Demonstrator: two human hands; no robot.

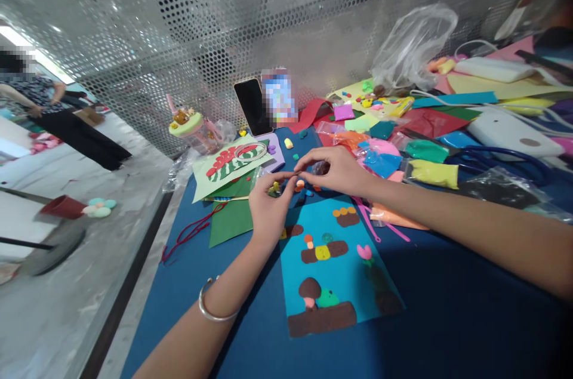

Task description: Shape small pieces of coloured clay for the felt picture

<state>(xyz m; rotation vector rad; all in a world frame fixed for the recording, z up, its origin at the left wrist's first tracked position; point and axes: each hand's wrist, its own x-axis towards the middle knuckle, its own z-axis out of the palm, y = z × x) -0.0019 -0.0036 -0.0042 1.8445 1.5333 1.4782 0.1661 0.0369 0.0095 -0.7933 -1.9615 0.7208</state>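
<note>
My left hand [270, 203] and my right hand [333, 169] meet above the far end of a light blue card [340, 268]. Their fingertips pinch a tiny bit of clay [296, 174] between them; it is too small to tell its colour. The card lies on the dark blue table [447, 307] and carries brown clay blocks, a brown mushroom, a green blob and a pink tulip. A silver bangle [213, 307] is on my left wrist. Small coloured clay bits lie just under my fingers.
Bags of coloured clay [430, 171] and felt sheets crowd the right. A green card with a watermelon picture [228, 167], a black phone [253, 107], a red cord [190, 233] and a pink toy cup [190, 125] sit at left. A perforated metal wall [268, 21] stands behind. A person stands far left.
</note>
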